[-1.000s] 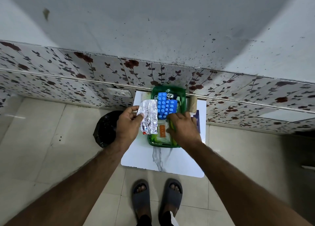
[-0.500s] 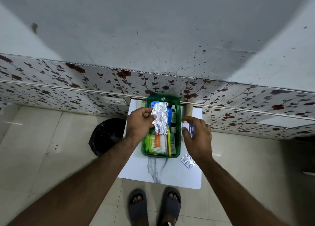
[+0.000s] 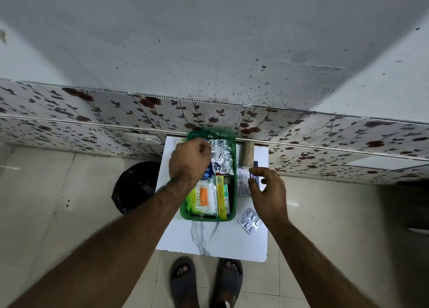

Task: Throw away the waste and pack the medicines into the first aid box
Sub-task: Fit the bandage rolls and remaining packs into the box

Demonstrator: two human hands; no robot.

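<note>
We stood at a small white bench (image 3: 216,240) with a grey marble vein, set against a wall tiled with dark red flowers. On it sat the green first aid box (image 3: 232,191), long side running away from us. Our left hand (image 3: 189,160) reached into the far half of the box, fingers curled closed on the edge of a crumpled silver foil strip (image 3: 221,157) that lay across the far end of the box. Just beneath that hand a bit of blue blister pack (image 3: 207,173) showed. The near half of the box held a packet of cotton buds (image 3: 203,199) with an orange label, and beside it, on edge, a yellow-green sachet (image 3: 220,196) and a white and green carton (image 3: 227,199).

Our right hand (image 3: 270,192) hovered just right of the box, fingers half bent and loosely spread, thumb and forefinger near a printed leaflet with a dark blue pack (image 3: 245,180) lying on the bench; we could not tell whether the fingers had hold of it. Beyond that, near the wall, a brown cardboard tube (image 3: 248,153) stood beside the box. A silver blister strip of tablets (image 3: 250,220) lay flat on the bench near the box's near right corner, partly under our right wrist.

On the tiled floor to the left of the bench was a bin lined with a black bag (image 3: 137,187). Our feet in grey sandals (image 3: 206,282) showed below the bench edge.
</note>
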